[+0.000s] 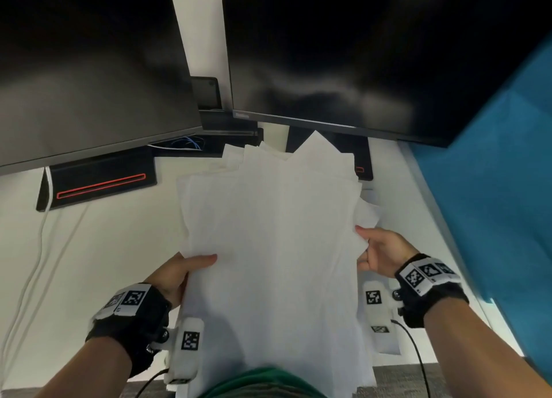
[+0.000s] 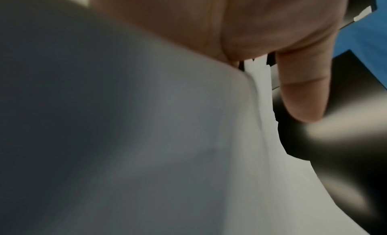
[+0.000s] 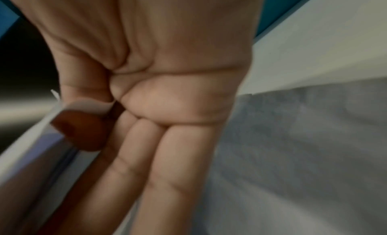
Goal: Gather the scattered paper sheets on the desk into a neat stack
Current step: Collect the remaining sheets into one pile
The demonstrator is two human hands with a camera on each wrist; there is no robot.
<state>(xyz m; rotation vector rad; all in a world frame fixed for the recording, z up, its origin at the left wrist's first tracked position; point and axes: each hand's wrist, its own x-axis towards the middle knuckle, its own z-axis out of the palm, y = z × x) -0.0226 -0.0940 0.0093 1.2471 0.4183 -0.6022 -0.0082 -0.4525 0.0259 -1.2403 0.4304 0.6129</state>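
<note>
Paper sheets [image 1: 268, 248] held before monitors [image 1: 343, 54], over desk [image 1: 119, 239].

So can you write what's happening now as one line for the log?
step: squaring up | papers: lifted, edges uneven | left hand: grips left edge | right hand: pinches right edge | desk: below

The paper sheets [image 1: 268, 248] are hiding the left hand's [image 1: 176, 275] fingers and running off the bottom edge; both wrist views are blurring, lower left.
</note>
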